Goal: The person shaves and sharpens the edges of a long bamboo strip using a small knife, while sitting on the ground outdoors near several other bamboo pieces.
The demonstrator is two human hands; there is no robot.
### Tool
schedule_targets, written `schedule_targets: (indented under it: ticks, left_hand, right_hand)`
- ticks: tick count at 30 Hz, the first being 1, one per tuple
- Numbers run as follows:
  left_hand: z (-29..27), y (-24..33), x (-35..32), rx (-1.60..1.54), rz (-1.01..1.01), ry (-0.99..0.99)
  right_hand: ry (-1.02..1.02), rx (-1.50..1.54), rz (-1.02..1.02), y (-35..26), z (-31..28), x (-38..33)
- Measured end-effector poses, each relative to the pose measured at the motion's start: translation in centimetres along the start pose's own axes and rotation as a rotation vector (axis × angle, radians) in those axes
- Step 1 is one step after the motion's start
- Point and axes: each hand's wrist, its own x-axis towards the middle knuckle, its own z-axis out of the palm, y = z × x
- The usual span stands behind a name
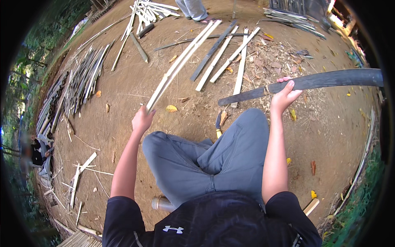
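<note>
My left hand (pixel 142 120) grips the near end of a long pale split bamboo strip (pixel 181 64) that reaches up and away over the dirt. My right hand (pixel 285 95) is closed around a long dark curved bamboo piece (pixel 329 79) that runs from the middle of the view out to the right edge. Both arms are stretched forward over my knees in grey trousers (pixel 214 158). A small tool with a yellow handle (pixel 218 127) lies on the ground between the knees and the strips.
Several pale and dark bamboo slats (pixel 224 53) lie on the dirt ahead. Bundles of thin strips (pixel 82 80) lie at the left, more at the far top (pixel 148 10) and top right (pixel 292 17). Another person's feet (pixel 193 10) stand at the top. Grass borders the right edge.
</note>
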Motion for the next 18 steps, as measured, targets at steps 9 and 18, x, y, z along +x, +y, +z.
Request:
schedule_targets:
  ticks: [9,18]
  left_hand:
    - [7.7,18.4,11.7,-0.129,0.149,-0.152]
    - [9.8,35.4,20.0,-0.322,0.337,0.098]
  right_hand:
    - [-0.003,-0.018,0.001,0.3,-0.9,0.4]
    - [-0.041,-0.031,-0.018,1.0,-0.8,1.1]
